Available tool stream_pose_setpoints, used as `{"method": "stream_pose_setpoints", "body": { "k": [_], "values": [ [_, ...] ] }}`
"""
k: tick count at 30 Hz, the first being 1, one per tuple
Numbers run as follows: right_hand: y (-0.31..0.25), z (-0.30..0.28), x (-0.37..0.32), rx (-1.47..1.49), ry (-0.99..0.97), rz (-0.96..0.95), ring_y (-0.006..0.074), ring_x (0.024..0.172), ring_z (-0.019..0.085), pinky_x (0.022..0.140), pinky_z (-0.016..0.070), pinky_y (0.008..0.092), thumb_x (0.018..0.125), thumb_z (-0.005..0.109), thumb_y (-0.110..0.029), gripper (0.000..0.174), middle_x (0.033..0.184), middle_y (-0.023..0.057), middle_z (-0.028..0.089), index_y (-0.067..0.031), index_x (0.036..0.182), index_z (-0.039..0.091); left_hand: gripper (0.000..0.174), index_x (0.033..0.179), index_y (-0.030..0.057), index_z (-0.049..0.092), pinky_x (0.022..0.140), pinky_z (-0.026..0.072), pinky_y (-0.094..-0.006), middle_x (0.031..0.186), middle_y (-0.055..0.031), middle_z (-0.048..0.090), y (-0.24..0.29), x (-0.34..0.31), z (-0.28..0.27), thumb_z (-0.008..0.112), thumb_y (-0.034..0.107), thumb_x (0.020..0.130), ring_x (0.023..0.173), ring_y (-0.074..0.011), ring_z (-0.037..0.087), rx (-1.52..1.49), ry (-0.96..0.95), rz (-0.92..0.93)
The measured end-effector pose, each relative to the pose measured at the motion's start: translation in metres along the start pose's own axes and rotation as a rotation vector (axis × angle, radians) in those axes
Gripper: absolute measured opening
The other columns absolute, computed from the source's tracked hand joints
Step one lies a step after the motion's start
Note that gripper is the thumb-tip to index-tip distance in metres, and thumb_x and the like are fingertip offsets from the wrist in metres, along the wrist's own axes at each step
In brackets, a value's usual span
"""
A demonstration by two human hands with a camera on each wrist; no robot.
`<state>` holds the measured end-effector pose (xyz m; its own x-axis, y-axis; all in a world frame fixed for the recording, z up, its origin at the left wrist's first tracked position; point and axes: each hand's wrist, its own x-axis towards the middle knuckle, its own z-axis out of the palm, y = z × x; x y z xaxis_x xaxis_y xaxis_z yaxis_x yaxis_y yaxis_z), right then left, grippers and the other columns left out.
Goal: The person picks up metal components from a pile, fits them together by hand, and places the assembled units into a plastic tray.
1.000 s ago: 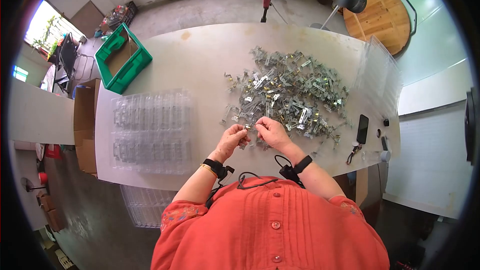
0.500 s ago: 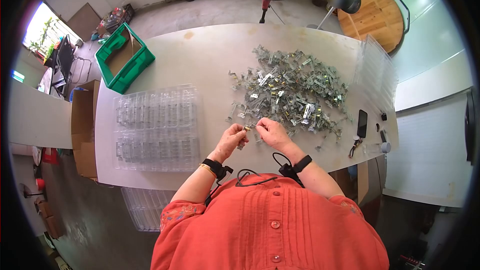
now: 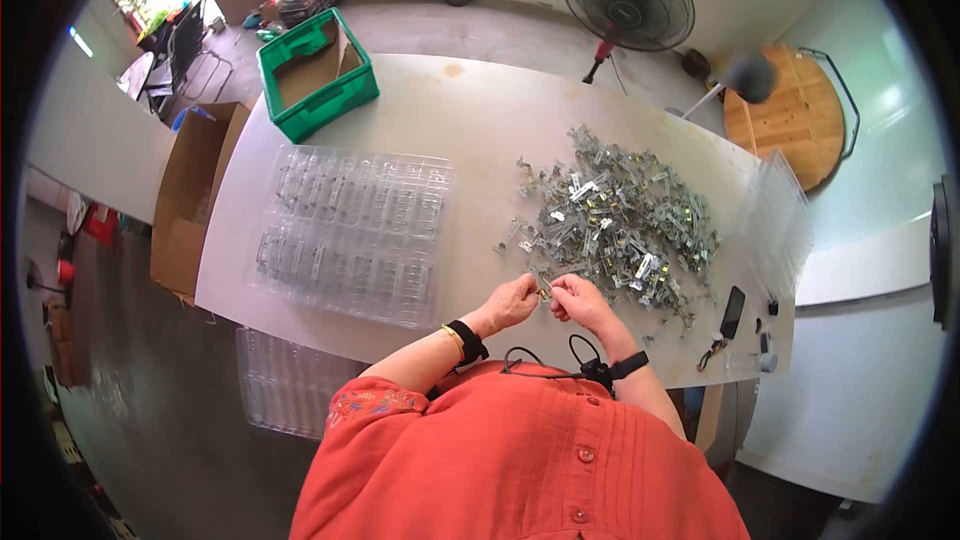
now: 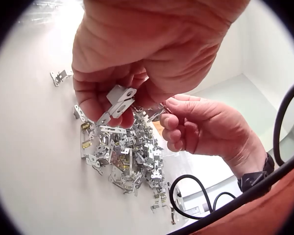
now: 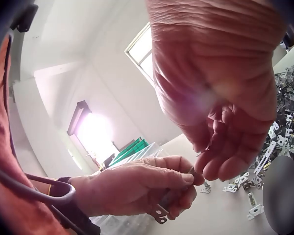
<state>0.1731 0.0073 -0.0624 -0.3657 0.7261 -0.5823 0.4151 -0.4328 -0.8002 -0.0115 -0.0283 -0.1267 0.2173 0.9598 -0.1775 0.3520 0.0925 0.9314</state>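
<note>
My left hand [image 3: 510, 304] grips a small silver metal bracket [image 4: 118, 104] with punched holes. In the right wrist view one holed end of it [image 5: 160, 214] sticks out below the fingers. Close beside it, my right hand [image 3: 585, 306] has thumb and fingertips pinched on a thin metal piece [image 4: 158, 114], mostly hidden by the fingers. The fingertips of both hands nearly meet above the table's near side. Just beyond them spreads a heap of similar metal brackets [image 3: 625, 225], some with brass-coloured parts.
Clear plastic trays [image 3: 350, 230] with rows of compartments lie on the table left of the hands. A green crate [image 3: 318, 110] stands at the far left corner. At the right are upright clear trays [image 3: 770, 225], a phone [image 3: 733, 312] and a small bottle [image 3: 755, 362].
The head view has swung left, so the table sits further right and lower. Both hands stay together; the left hand has turned, and its bracket is now mostly hidden in the head view.
</note>
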Motion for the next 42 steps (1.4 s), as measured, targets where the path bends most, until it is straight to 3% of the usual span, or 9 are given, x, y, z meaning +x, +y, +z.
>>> {"method": "stream_pose_setpoints", "body": {
  "k": [3,11,22,23,24,26,27,31,42],
  "values": [
    [-0.003,-0.004,0.001,-0.020,-0.006,0.049,0.0110,0.063,0.058,0.055,0.0485,0.0258,0.095,0.056,-0.020,0.018,0.075,0.0028,0.061,-0.0050,0.106,0.057,0.018,0.095,0.0036,0.052,0.071,0.0478,-0.0466,0.080,-0.0218,0.062,0.004,0.000,0.004,0.053,0.020,0.087,0.079,-0.0417,0.061,0.106,-0.023,0.001],
    [-0.001,-0.013,0.013,-0.309,0.147,-0.115,0.0061,0.063,0.050,0.057,0.0421,0.0242,0.086,0.065,-0.020,0.016,0.071,-0.0024,0.058,-0.0039,0.087,0.065,0.019,0.093,0.0043,0.050,0.069,0.0463,-0.0489,0.079,-0.0221,0.061,0.017,0.002,0.011,0.053,0.023,0.089,0.079,-0.0428,0.060,0.126,-0.010,0.008],
    [0.004,-0.032,0.026,-0.197,0.255,-0.252,0.0113,0.063,0.054,0.059,0.0445,0.0292,0.086,0.062,-0.021,0.019,0.069,0.0025,0.061,-0.0023,0.086,0.064,0.016,0.097,0.0083,0.047,0.064,0.0457,-0.0528,0.078,-0.0225,0.061,0.037,0.015,0.006,0.050,0.023,0.093,0.077,-0.0452,0.058,0.363,-0.195,0.175],
    [0.003,-0.035,0.027,-0.146,0.306,-0.283,0.0113,0.062,0.055,0.059,0.0447,0.0288,0.088,0.061,-0.021,0.018,0.069,0.0023,0.061,-0.0027,0.087,0.064,0.016,0.096,0.0078,0.050,0.059,0.0480,-0.0454,0.072,-0.0162,0.061,0.031,0.017,0.011,0.051,0.024,0.094,0.066,-0.0364,0.061,0.325,-0.112,0.206],
    [0.001,-0.039,0.027,-0.138,0.317,-0.277,0.0113,0.062,0.055,0.059,0.0447,0.0288,0.088,0.061,-0.021,0.018,0.069,0.0023,0.061,-0.0027,0.087,0.064,0.016,0.096,0.0078,0.050,0.059,0.0480,-0.0454,0.072,-0.0162,0.061,0.031,0.021,0.012,0.051,0.024,0.094,0.066,-0.0364,0.061,0.326,-0.126,0.209],
    [-0.003,-0.048,0.024,0.006,0.279,-0.188,0.0063,0.062,0.054,0.053,0.0432,0.0231,0.092,0.059,-0.024,0.016,0.073,-0.0009,0.060,-0.0077,0.094,0.061,0.017,0.094,0.0068,0.053,0.055,0.0464,-0.0332,0.068,-0.0051,0.056,0.030,0.030,0.010,0.052,0.024,0.094,0.058,-0.0191,0.055,-0.177,-0.088,-0.190],
    [-0.011,-0.050,0.019,0.035,0.230,-0.123,0.0057,0.057,0.054,0.049,0.0434,0.0216,0.094,0.057,-0.026,0.017,0.071,-0.0017,0.059,-0.0097,0.096,0.059,0.017,0.090,0.0057,0.055,0.054,0.0413,-0.0247,0.068,0.0017,0.050,0.028,0.034,0.009,0.053,0.023,0.094,0.060,-0.0081,0.046,-0.291,-0.036,-0.211],
    [-0.006,-0.053,0.017,-0.022,0.103,-0.065,0.0042,0.053,0.050,0.048,0.0416,0.0201,0.094,0.058,-0.026,0.017,0.065,-0.0042,0.055,-0.0094,0.096,0.060,0.016,0.088,0.0057,0.054,0.054,0.0394,-0.0247,0.068,0.0000,0.052,0.022,0.039,-0.001,0.055,0.021,0.093,0.061,-0.0084,0.047,-0.578,-0.018,-0.307],
    [0.005,-0.045,0.025,-0.104,0.127,-0.093,0.0108,0.058,0.057,0.057,0.0465,0.0287,0.090,0.059,-0.025,0.018,0.066,0.0001,0.060,-0.0073,0.092,0.063,0.016,0.089,0.0062,0.053,0.054,0.0390,-0.0242,0.068,0.0008,0.052,0.025,0.043,0.002,0.055,0.022,0.094,0.060,-0.0078,0.047,-0.522,0.014,-0.301]
  ]
}}
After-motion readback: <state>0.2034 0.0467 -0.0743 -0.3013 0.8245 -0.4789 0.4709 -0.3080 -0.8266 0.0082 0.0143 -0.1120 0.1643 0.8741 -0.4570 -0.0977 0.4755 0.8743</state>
